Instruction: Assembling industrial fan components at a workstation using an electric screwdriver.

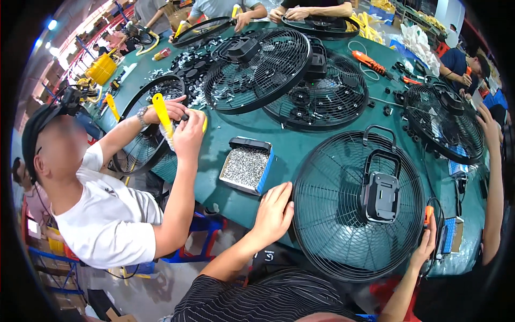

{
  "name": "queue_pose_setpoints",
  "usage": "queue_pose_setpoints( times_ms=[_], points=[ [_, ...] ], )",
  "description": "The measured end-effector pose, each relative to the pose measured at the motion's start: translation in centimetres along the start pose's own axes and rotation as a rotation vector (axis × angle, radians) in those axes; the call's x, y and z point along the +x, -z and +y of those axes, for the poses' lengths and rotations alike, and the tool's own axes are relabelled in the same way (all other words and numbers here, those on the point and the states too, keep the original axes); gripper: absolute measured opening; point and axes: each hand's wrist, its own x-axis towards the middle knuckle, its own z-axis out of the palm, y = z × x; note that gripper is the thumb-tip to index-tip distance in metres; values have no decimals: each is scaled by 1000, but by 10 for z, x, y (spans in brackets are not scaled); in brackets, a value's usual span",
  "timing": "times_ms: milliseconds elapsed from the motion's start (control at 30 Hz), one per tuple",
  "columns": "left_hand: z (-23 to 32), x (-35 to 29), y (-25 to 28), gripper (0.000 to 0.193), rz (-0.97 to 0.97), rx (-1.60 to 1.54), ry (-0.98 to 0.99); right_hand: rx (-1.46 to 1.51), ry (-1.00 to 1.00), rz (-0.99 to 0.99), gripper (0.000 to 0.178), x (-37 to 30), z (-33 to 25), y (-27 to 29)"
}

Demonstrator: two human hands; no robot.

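Observation:
A round black fan (343, 188) with a wire grille lies in front of me, its black carry handle (380, 134) and rectangular motor housing (382, 196) facing up. My left hand (272, 216) rests against the left rim, fingers stretched out and holding nothing. At the right rim, my right hand (425, 246) is closed on an orange electric screwdriver (429, 213) with a dark cable; much of the tool is hidden. Beyond my left hand stands an open box of small silvery screws (245, 167), with a black piece (250, 144) lying across its far edge.
More fans (257, 70) lie overlapped on the green table (214, 129), among loose black parts. A co-worker (102, 198) at left handles a yellow-handled tool (162, 115). At right, a person's arm (493, 188) reaches to another fan (444, 123). A blue carton (453, 235) sits near my right hand.

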Motion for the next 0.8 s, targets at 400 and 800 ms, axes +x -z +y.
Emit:
queue_pose_setpoints(
  times_ms=[400, 800],
  points=[
    [8, -7, -39, 57, 151, -525, 286, 357, -216, -16, 55, -25, 10, -28],
    [11, 1, -49, 54, 296, -599, 283, 327, -95, 6, 54, -33, 9, -33]
  ],
)
